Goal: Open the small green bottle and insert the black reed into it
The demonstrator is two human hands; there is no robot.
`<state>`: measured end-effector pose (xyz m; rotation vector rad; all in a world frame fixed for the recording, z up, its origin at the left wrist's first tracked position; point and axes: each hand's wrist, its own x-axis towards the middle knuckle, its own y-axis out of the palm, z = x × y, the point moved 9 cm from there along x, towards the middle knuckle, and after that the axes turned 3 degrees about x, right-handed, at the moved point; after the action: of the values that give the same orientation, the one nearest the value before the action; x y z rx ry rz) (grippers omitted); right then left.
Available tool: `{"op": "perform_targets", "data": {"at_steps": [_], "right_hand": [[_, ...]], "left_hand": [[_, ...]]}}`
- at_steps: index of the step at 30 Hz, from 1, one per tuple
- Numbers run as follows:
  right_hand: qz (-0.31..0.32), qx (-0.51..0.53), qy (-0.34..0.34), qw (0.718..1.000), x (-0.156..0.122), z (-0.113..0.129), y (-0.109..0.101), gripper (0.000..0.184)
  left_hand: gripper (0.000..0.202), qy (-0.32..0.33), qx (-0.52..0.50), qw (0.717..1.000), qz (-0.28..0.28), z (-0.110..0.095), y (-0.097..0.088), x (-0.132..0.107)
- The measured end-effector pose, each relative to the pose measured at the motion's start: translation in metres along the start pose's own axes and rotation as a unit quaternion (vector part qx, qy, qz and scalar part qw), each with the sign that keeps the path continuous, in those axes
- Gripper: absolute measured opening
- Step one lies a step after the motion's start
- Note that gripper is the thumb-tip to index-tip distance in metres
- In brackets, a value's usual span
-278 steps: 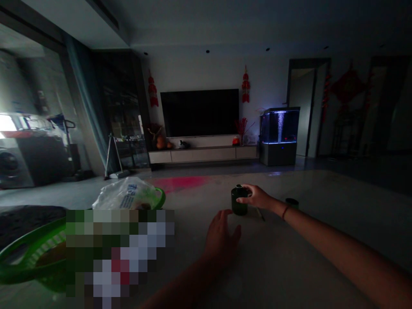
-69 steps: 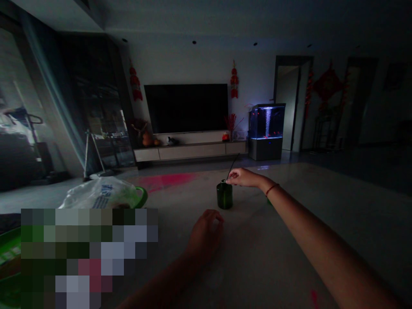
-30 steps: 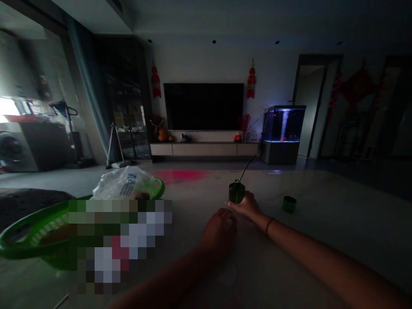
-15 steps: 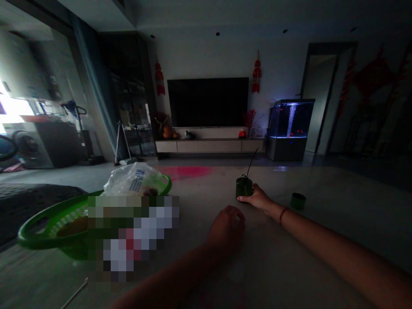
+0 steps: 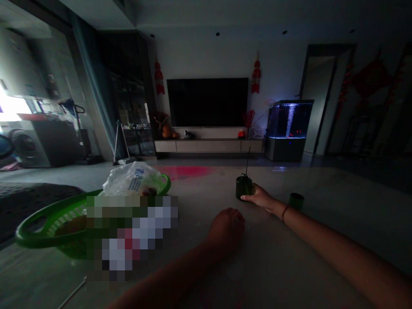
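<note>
Light is scarce over the pale table (image 5: 289,257), so fine detail is lost. A small dark green bottle (image 5: 243,187) is stood upright on the table, near its middle, and 1 thin stick (image 5: 247,161) is seen rising almost straight up from its neck. The right hand (image 5: 260,198) is closed around the bottle's lower right side, with the fingers wrapped against the glass.

The left hand (image 5: 227,225) is rested on the table nearer the person, just apart from the bottle, knuckles up and fingers curled under; whether anything is held inside cannot be told. A small green cap (image 5: 296,201) is stood just beyond the right wrist. A green basket (image 5: 41,221) with a plastic bag (image 5: 133,180) is placed at the left.
</note>
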<state>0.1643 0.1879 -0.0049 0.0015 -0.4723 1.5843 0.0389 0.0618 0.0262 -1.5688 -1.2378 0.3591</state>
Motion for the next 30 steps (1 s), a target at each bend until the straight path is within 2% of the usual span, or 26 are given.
{"op": "perform_targets", "data": {"at_steps": [7, 13, 20, 23, 25, 28, 30], "right_hand": [[0.075, 0.005, -0.009, 0.997, 0.019, -0.004, 0.004, 0.046], [0.128, 0.028, -0.006, 0.991, 0.027, -0.001, 0.011, 0.044], [0.122, 0.023, -0.005, 0.992, 0.03, -0.003, 0.01, 0.043], [0.089, -0.019, -0.029, 0.995, 0.031, 0.002, 0.014, 0.045], [0.024, -0.057, -0.034, 0.998, 0.033, 0.004, 0.012, 0.048], [-0.11, -0.101, -0.011, 0.989, 0.032, 0.001, 0.0, 0.062], [-0.142, -0.12, -0.003, 0.983, 0.031, 0.0, -0.002, 0.066]], "left_hand": [[0.019, -0.003, -0.002, 1.0, 0.005, 0.001, 0.001, -0.001], [0.019, -0.001, -0.001, 1.0, 0.016, -0.001, 0.001, -0.001], [0.018, 0.0, 0.0, 1.0, 0.009, 0.0, 0.001, 0.0], [0.017, 0.004, -0.001, 1.0, 0.017, -0.001, 0.002, 0.001], [0.018, 0.007, -0.002, 1.0, 0.017, -0.002, 0.002, 0.002], [0.017, 0.004, -0.003, 1.0, 0.009, -0.002, 0.001, 0.003], [0.016, -0.001, -0.003, 1.0, 0.009, -0.001, 0.001, 0.003]]}}
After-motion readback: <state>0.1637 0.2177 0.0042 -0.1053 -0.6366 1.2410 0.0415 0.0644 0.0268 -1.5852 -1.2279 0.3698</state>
